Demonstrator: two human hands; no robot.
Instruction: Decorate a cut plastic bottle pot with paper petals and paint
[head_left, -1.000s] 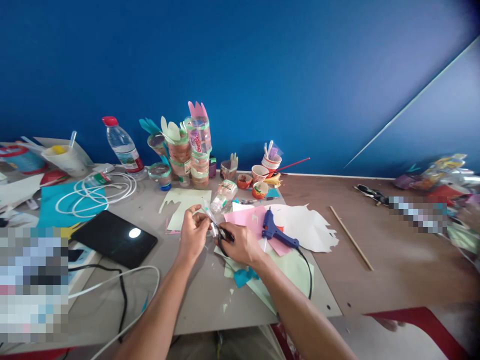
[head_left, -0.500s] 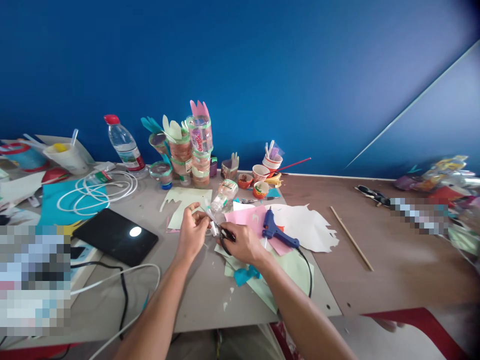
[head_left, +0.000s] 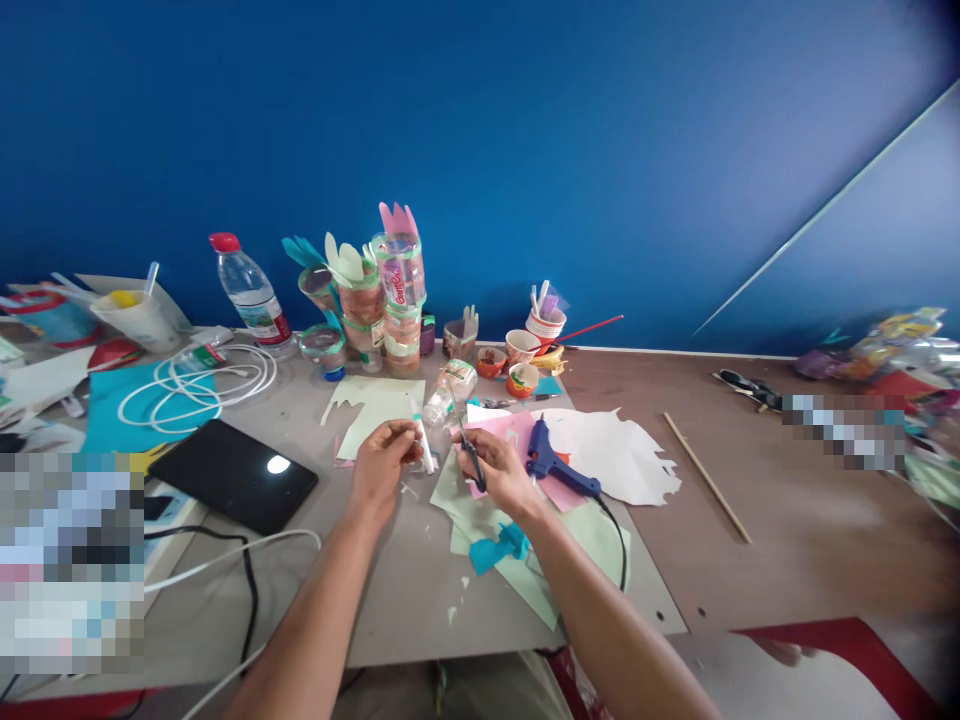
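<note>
My left hand (head_left: 384,460) is closed in a pinch on a narrow white strip (head_left: 427,450), which hangs slantwise at its fingertips; whether it is paper or plastic I cannot tell. Black-handled scissors (head_left: 471,455) are gripped in my right hand (head_left: 496,472), blades pointing up and away, apart from the strip. Just beyond my hands a clear plastic bottle (head_left: 450,390) lies on its side. Beneath and beside my right hand are pale green sheets (head_left: 540,580), a pink sheet (head_left: 491,428) and crumpled blue paper (head_left: 495,548).
A blue glue gun (head_left: 555,460) rests right of my hand, its cord trailing forward. Decorated plastic bottles (head_left: 401,290) and small paper cups (head_left: 521,346) stand along the wall. A black tablet (head_left: 236,475) and white cable (head_left: 255,375) lie left; a wooden stick (head_left: 705,478) lies right.
The scissors have moved right, away from the white strip, and turned so their blades point upward. My hands are farther apart.
</note>
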